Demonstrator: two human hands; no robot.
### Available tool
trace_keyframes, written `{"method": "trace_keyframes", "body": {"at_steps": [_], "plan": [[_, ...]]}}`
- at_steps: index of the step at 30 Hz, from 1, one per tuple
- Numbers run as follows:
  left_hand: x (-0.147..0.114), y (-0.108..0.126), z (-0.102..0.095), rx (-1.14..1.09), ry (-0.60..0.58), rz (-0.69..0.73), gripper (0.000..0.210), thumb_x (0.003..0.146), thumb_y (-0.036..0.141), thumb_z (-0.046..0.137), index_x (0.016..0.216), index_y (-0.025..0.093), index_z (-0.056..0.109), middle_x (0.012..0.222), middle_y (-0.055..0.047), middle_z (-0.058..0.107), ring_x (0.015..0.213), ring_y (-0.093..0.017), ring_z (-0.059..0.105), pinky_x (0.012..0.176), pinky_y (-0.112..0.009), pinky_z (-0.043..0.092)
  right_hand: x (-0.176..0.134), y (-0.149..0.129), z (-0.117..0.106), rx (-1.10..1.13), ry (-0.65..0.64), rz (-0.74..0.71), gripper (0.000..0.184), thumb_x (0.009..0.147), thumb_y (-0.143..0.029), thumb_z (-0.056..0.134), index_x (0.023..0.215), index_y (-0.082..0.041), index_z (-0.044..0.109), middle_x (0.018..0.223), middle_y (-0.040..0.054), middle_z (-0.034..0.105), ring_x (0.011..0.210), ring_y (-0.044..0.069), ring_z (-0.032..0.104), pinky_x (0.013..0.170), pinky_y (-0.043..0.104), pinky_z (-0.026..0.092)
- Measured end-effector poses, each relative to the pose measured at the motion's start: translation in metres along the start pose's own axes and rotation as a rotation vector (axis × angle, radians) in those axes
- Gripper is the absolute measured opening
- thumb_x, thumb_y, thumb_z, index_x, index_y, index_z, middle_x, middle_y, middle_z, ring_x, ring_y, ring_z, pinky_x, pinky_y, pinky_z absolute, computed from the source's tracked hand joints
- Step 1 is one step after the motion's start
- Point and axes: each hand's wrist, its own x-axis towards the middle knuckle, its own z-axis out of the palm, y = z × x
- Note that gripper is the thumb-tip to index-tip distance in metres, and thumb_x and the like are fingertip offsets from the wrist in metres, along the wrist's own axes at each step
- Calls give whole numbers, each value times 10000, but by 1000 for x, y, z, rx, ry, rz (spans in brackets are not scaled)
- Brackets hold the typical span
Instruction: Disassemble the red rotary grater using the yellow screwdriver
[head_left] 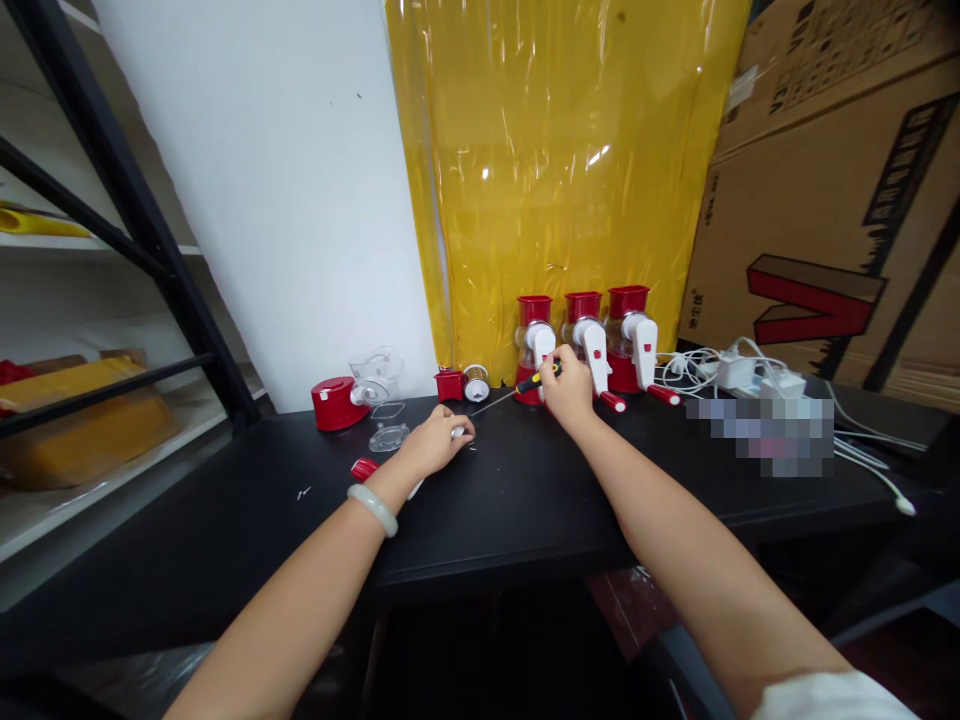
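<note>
My right hand [568,390] is closed around the yellow-and-black handle of a screwdriver [531,381], whose thin shaft points left toward my left hand [444,440]. The left fingers pinch a small white part [458,432], mostly hidden by the hand. Whether the screwdriver tip touches it I cannot tell. Behind lie a red hopper [450,386] and a grater drum [476,385]. Under my left wrist a red crank knob [364,469] shows. Left of the hand are a red base [339,404], a clear housing [377,375] and a clear plastic piece [389,437].
Three assembled red-and-white rotary graters [535,335] stand along the back of the black table [517,520]. White cables and a power strip [739,370] lie on the right, by a large cardboard box [832,220]. Small white bits [303,493] lie at left.
</note>
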Motion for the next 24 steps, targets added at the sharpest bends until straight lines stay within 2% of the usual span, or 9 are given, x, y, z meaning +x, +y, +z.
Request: {"method": "trace_keyframes", "body": {"at_steps": [7,11,14,17,20,24], "plan": [[-3,-3,-10,-42,87,7,292,979,401,562,1162,278,753,1119,-83,574,929,-233,649,935,-377,514,-7,-10,1,-52,-63,-31,170,949,-327,444,870,-236,564,736,28,580,705,205,530,681,287,359],[0,-8,-10,-107,147,43,329,1000,422,517,1177,256,739,1104,-92,596,1047,-261,651,1048,-423,482,-11,-15,2,-90,-108,-45,212,981,-335,406,901,-238,577,752,32,591,706,208,535,668,288,343],[4,-10,-8,-194,275,55,351,995,400,531,1260,224,679,1160,-109,634,1135,-276,645,1066,-434,489,-14,-17,4,-104,-144,-47,247,1002,-342,377,923,-238,587,806,45,629,725,206,552,658,287,335],[8,-8,-8,-357,368,-26,381,990,391,549,1307,191,617,1178,-124,671,1012,-260,700,865,-387,594,-18,-18,7,-108,-195,-65,247,1009,-339,384,942,-241,600,873,55,663,769,205,584,656,283,343],[8,-2,-12,-503,379,-116,399,990,381,563,1334,178,576,1050,-110,710,799,-225,726,629,-317,595,-20,-21,10,-115,-232,-74,244,1019,-332,389,965,-244,609,938,60,687,834,211,618,672,283,364],[4,6,-17,-596,378,-141,376,986,361,572,1312,172,571,986,-99,716,724,-212,728,560,-293,577,-20,-22,10,-142,-337,-93,235,1043,-375,436,1011,-235,623,1029,72,707,927,222,651,723,292,409]]}}
